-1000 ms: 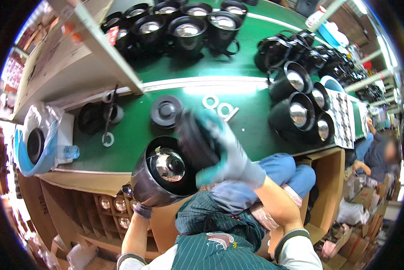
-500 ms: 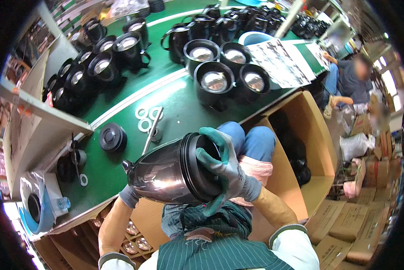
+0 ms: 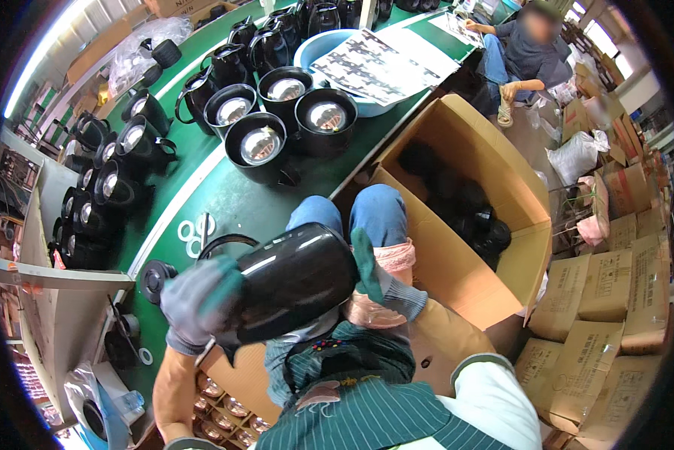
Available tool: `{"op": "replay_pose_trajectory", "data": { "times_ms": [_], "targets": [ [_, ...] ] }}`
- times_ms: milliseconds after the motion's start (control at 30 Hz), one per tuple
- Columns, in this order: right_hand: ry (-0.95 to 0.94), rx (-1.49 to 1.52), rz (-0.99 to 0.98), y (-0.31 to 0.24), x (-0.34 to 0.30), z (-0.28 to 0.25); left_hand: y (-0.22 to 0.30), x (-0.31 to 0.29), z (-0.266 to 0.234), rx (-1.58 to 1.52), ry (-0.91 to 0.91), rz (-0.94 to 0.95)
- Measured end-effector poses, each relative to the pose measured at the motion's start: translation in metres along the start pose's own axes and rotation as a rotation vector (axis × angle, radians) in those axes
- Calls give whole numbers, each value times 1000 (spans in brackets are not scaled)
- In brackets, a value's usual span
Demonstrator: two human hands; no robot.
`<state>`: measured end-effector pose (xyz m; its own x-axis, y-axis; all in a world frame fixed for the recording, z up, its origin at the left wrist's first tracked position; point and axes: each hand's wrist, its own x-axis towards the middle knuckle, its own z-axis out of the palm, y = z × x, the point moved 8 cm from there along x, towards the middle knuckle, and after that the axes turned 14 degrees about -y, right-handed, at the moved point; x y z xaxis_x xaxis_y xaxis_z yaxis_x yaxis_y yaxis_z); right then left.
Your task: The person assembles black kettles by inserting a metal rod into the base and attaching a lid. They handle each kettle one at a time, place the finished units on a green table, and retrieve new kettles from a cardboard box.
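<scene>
A glossy black jug (image 3: 299, 274) lies tilted across my lap between my two gloved hands. My left hand (image 3: 202, 304), in a grey and green glove, is at the jug's left end near the curved handle; motion smears its fingers. At the other end my right hand (image 3: 382, 281) holds the jug, its green fingertips pointing up along the rounded end. Just beyond the jug, several white rings (image 3: 189, 234) and a round black lid (image 3: 157, 277) rest on the green table (image 3: 202, 187).
Several black jugs with shiny insides (image 3: 258, 144) stand on the table by a blue basin (image 3: 314, 49) topped with printed sheets (image 3: 374, 67). An open carton (image 3: 528, 214) with black parts stands at my right. Stacked cartons (image 3: 584, 360) lie beyond. A person (image 3: 528, 52) sits far right.
The jug has turned: its ridged end pointed right before, and now a smooth, rounded end does. My right hand has shifted from the ridged rim to that end. The view has swung right.
</scene>
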<state>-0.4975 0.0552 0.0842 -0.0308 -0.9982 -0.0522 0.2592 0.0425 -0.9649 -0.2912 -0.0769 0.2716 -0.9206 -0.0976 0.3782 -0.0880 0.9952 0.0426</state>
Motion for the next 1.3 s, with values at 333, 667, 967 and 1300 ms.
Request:
{"op": "replay_pose_trajectory", "data": {
  "times_ms": [333,667,967,1300],
  "targets": [
    [-179,-320,-606,-106,15,29,-58,-47,85,-900,29,-602],
    [-141,-590,-363,-89,22,36,-84,-78,89,-1058,118,-662],
    [-118,-218,-209,-14,8,14,-12,-18,-4,-40,96,19],
    [-120,-426,-464,-100,46,55,-68,-69,94,-1045,264,-604]
  ]
}}
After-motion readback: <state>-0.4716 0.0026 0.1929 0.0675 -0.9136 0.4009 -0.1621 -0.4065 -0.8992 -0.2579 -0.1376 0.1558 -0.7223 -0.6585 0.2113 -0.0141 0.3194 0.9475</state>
